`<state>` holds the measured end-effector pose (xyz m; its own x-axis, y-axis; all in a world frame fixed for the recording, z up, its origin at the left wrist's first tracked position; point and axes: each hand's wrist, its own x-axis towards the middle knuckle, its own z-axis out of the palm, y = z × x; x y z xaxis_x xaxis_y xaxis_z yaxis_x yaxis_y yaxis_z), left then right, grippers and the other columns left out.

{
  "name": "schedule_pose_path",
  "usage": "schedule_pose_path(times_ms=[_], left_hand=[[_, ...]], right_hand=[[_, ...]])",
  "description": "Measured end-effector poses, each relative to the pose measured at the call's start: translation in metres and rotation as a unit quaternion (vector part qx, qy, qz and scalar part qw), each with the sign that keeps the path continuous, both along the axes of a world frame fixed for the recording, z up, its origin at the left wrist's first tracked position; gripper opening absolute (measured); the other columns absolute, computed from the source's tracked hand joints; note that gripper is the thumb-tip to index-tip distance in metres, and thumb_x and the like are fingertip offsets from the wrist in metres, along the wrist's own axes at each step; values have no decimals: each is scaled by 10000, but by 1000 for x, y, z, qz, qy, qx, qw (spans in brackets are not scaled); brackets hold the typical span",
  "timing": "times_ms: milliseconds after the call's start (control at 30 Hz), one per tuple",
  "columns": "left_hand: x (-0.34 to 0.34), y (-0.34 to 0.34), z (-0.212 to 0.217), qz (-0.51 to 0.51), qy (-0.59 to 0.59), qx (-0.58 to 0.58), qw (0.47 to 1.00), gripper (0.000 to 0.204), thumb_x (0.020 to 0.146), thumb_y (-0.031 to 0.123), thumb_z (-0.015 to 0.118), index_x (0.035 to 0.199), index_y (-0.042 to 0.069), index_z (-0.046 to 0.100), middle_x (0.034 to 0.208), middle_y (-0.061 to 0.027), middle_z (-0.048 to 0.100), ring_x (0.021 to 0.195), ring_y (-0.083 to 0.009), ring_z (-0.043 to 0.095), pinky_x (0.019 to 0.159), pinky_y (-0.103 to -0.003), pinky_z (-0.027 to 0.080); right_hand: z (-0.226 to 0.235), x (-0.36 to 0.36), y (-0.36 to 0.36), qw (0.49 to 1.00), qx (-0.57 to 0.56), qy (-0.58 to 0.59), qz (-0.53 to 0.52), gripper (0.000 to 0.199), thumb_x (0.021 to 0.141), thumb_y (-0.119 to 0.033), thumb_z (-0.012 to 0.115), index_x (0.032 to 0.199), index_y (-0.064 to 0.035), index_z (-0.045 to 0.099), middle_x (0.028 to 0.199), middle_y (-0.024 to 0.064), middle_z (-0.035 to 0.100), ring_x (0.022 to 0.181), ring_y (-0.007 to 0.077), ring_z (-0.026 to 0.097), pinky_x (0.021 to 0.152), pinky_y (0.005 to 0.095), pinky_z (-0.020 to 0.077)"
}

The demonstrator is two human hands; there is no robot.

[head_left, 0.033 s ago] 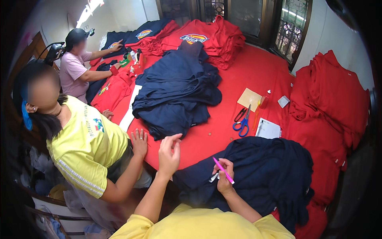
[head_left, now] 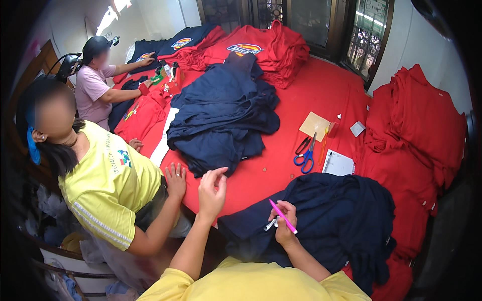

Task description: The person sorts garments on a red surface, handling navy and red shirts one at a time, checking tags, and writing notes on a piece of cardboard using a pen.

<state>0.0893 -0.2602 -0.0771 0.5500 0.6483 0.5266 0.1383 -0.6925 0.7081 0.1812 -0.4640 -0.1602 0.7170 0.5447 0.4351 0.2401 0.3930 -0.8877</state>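
My right hand (head_left: 285,220) holds a pink pen (head_left: 282,216), its fingers curled round it. A small silvery, pale item (head_left: 270,224) pokes out below the same fingers; its kind I cannot make out. Under this hand lies a heap of dark navy garments (head_left: 336,210) at the table's near edge. My left hand (head_left: 212,190) is raised with loosely bent fingers and nothing in them, just in front of a bigger navy garment pile (head_left: 221,110). Whether its fingertips touch that cloth I cannot tell.
Blue-handled scissors (head_left: 305,159), a brown paper piece (head_left: 315,123) and a white pad (head_left: 338,163) lie on the red table (head_left: 241,188). Red garments (head_left: 411,125) are stacked at right. A co-worker in yellow (head_left: 108,175) stands close at left; another in pink (head_left: 93,93) works beyond.
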Motion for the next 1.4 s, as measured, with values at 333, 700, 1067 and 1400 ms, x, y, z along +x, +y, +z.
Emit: schedule_pose_path(times_ms=[333,700,1067,1400], left_hand=[[46,49,-15,-102,2,-155,983,436,884,-76,414,1302,36,463,1055,-115,642,850,-194,607,783,-307,491],[82,-13,-19,-318,5,-177,932,665,894,-85,482,1496,80,251,1114,-145,661,917,-254,649,829,-348,502],[85,-24,-36,-379,74,-91,918,704,849,-76,493,1496,61,251,1114,-213,618,1003,-406,611,920,-429,466],[89,-29,-78,-340,49,-275,898,303,1012,205,476,1233,44,608,867,-51,592,736,-113,544,707,-261,459]], right_hand=[[60,43,-31,989,-42,14,-140,257,990,-253,490,1096,-23,533,804,30,531,611,55,460,498,185,341],[84,46,40,992,-26,125,-14,166,938,-89,603,1033,36,655,873,35,631,733,75,548,642,203,422],[72,60,48,960,-212,-118,-144,197,880,-146,674,1010,-4,637,915,114,614,663,182,601,567,295,476],[63,164,3,878,-470,-32,-88,424,841,-418,683,986,-19,675,978,163,659,941,315,620,787,431,493]])
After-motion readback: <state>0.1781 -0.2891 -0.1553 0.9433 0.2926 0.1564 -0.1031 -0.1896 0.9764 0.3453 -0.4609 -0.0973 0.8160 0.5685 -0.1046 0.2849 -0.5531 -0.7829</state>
